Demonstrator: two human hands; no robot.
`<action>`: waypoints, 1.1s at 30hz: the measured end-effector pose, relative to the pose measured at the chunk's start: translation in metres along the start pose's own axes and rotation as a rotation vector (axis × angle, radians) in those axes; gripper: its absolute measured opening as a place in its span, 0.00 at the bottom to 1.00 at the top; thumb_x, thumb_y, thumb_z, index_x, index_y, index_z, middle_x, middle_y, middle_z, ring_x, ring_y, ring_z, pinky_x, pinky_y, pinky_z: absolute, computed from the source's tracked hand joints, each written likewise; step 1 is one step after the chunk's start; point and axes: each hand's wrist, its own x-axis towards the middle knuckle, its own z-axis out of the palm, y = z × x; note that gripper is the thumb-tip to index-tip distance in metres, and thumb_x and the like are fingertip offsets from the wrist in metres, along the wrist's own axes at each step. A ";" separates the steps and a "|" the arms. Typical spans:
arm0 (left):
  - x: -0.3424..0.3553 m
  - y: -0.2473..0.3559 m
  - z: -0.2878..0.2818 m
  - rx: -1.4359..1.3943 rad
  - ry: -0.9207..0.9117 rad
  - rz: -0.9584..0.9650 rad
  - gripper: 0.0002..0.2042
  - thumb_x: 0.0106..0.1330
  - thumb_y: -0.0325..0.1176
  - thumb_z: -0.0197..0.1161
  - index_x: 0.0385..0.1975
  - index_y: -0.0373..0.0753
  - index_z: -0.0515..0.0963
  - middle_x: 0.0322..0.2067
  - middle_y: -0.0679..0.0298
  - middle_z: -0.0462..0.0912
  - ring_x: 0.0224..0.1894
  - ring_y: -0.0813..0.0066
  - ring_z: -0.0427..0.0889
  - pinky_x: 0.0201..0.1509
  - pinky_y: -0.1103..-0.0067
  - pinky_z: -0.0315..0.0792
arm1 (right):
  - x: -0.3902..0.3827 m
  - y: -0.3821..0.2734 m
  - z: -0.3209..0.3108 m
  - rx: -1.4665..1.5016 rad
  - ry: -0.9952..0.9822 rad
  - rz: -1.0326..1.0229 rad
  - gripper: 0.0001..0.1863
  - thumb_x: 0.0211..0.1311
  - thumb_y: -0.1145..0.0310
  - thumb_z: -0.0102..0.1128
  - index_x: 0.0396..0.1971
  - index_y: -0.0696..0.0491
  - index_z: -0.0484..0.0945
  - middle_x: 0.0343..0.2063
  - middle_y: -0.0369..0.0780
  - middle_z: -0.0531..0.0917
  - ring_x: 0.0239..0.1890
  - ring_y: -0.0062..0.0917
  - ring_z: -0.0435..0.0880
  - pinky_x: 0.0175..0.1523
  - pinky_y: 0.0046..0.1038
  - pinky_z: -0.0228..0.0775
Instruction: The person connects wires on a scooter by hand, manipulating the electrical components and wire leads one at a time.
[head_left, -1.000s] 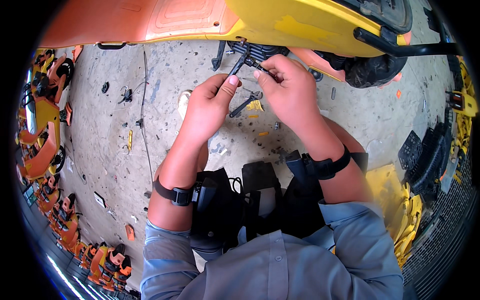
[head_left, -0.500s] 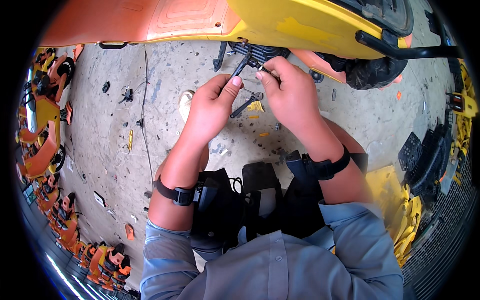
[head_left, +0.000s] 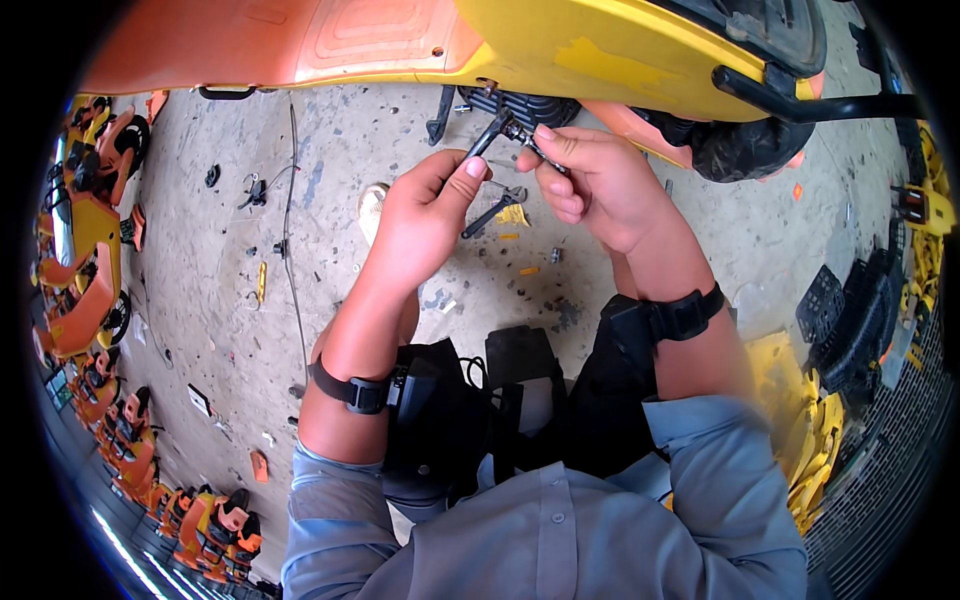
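Note:
My left hand (head_left: 420, 220) is closed around the handle of a dark metal tool (head_left: 485, 138), thumb along it. My right hand (head_left: 600, 190) pinches a slim chrome-and-dark piece (head_left: 528, 140) that meets that tool's head, its lower fingers loosely curled. Both tools are just below the yellow body panel (head_left: 610, 60) of an orange-and-yellow vehicle, beside a black finned part (head_left: 540, 108); whether they are fitted on anything there is unclear. Below, between my hands, an adjustable wrench (head_left: 480, 216) lies on the floor near a yellow scrap (head_left: 512, 218).
A white shoe (head_left: 372, 208) shows behind my left hand. Orange vehicles (head_left: 85, 280) line the left. A black bar (head_left: 840, 102) juts at upper right. Black plastic parts (head_left: 850, 320) and yellow panels (head_left: 810, 430) lie at right. A cable (head_left: 288, 200) and small parts are scattered on the floor.
My right hand has rotated, its thumb now higher over the chrome piece and its fingers showing underneath, with the forearm shifted right. My left hand has barely moved.

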 end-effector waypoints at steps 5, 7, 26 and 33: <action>0.003 -0.008 0.000 0.094 0.061 -0.003 0.17 0.74 0.43 0.60 0.36 0.32 0.79 0.21 0.67 0.73 0.27 0.79 0.68 0.31 0.76 0.66 | 0.007 0.017 0.016 -0.430 0.248 -0.231 0.11 0.75 0.67 0.53 0.43 0.60 0.79 0.25 0.35 0.79 0.27 0.17 0.74 0.35 0.21 0.70; 0.003 -0.002 0.000 0.098 0.033 -0.035 0.17 0.74 0.43 0.60 0.37 0.31 0.79 0.21 0.64 0.75 0.27 0.77 0.71 0.32 0.75 0.68 | 0.011 0.028 0.020 -0.736 0.389 -0.407 0.10 0.74 0.70 0.54 0.46 0.60 0.79 0.29 0.37 0.83 0.31 0.18 0.77 0.39 0.22 0.72; 0.000 -0.011 -0.009 0.138 -0.034 -0.029 0.21 0.73 0.49 0.58 0.40 0.32 0.81 0.23 0.54 0.80 0.28 0.63 0.81 0.36 0.68 0.73 | -0.001 0.004 0.004 -0.357 0.165 0.009 0.11 0.69 0.66 0.62 0.39 0.59 0.83 0.27 0.35 0.83 0.28 0.20 0.78 0.37 0.23 0.70; 0.006 -0.007 -0.002 -0.018 -0.146 -0.329 0.23 0.75 0.52 0.57 0.40 0.34 0.82 0.21 0.70 0.73 0.21 0.82 0.69 0.26 0.80 0.67 | 0.010 0.036 0.021 -1.264 0.647 -0.420 0.14 0.60 0.65 0.70 0.36 0.62 0.80 0.23 0.39 0.82 0.29 0.26 0.82 0.37 0.29 0.74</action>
